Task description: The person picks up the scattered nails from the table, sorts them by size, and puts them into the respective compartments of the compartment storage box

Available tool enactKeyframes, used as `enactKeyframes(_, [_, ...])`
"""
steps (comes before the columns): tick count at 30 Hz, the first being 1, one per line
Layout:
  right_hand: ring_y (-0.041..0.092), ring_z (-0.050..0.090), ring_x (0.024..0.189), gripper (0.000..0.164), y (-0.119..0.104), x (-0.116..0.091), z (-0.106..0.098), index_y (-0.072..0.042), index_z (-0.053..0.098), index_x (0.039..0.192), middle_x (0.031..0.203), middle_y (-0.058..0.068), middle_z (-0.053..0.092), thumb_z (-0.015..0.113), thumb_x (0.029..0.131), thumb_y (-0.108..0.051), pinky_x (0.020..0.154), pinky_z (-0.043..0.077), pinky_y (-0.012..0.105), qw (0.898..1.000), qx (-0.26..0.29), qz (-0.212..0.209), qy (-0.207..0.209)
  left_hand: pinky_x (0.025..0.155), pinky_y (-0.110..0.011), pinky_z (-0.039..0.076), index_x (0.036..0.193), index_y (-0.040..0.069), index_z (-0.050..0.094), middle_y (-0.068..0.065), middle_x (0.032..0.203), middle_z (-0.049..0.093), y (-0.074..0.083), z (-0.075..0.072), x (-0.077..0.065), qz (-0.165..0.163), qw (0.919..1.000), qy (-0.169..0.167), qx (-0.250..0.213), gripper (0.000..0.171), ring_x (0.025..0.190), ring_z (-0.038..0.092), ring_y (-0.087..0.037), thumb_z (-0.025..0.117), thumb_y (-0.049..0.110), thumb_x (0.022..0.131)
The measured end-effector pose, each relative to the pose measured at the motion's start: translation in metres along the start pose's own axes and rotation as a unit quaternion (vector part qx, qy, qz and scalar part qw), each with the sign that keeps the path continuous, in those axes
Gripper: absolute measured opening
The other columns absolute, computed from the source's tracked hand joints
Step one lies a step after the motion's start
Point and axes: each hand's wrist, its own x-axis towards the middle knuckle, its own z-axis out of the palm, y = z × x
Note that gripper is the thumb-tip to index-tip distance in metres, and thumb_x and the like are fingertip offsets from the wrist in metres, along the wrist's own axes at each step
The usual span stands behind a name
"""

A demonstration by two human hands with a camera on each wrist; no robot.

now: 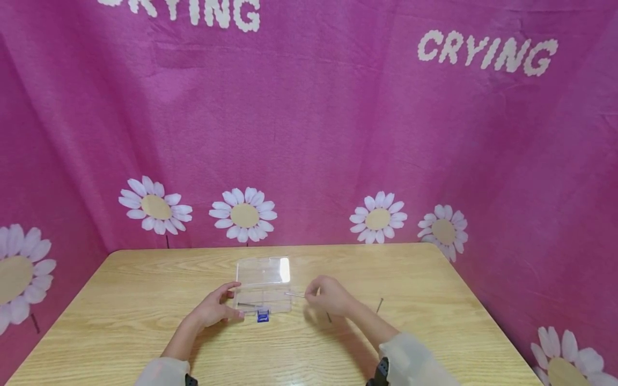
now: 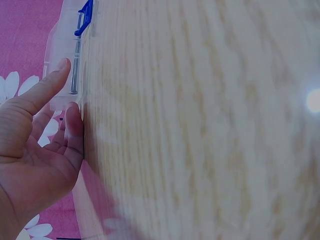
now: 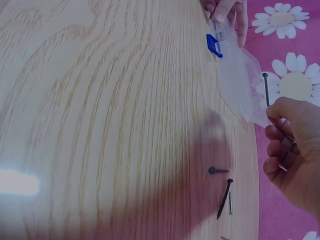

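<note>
A clear plastic box lies on the table with its lid swung open toward the back and a blue latch at its front. My left hand holds the box's left end, thumb at the front and index finger toward the back. One dark nail lies inside along the front wall. My right hand pinches another nail between thumb and forefinger. That nail's head points left over the box's right end, and its tip is hidden in the fingers.
Right of the box, several loose nails are on the wooden table, partly under the right forearm in the head view. Behind the table hangs a pink cloth with daisies and white lettering.
</note>
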Motion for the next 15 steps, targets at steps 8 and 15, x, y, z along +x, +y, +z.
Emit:
enactKeyframes(8, [0.008, 0.05, 0.07, 0.01, -0.008, 0.009, 0.012, -0.006, 0.069, 0.083, 0.085, 0.002, 0.063, 0.06, 0.081, -0.009, 0.068, 0.045, 0.023, 1.0, -0.01, -0.009, 0.0, 0.061, -0.029, 0.044, 0.139, 0.009, 0.04, -0.02, 0.125, 0.042, -0.001, 0.0, 0.002, -0.001, 1.0, -0.002, 0.003, 0.08, 0.078, 0.048, -0.02, 0.079, 0.006, 0.07])
enactKeyframes(15, [0.007, 0.051, 0.073, 0.011, -0.013, 0.015, 0.022, -0.005, 0.07, 0.085, 0.086, 0.002, 0.065, 0.061, 0.082, -0.011, 0.073, 0.046, 0.023, 1.0, -0.01, -0.013, -0.011, 0.062, -0.029, 0.043, 0.14, 0.009, 0.039, -0.021, 0.127, 0.041, -0.001, 0.0, 0.002, -0.006, 1.0, -0.003, 0.006, 0.08, 0.081, 0.048, -0.02, 0.079, 0.007, 0.071])
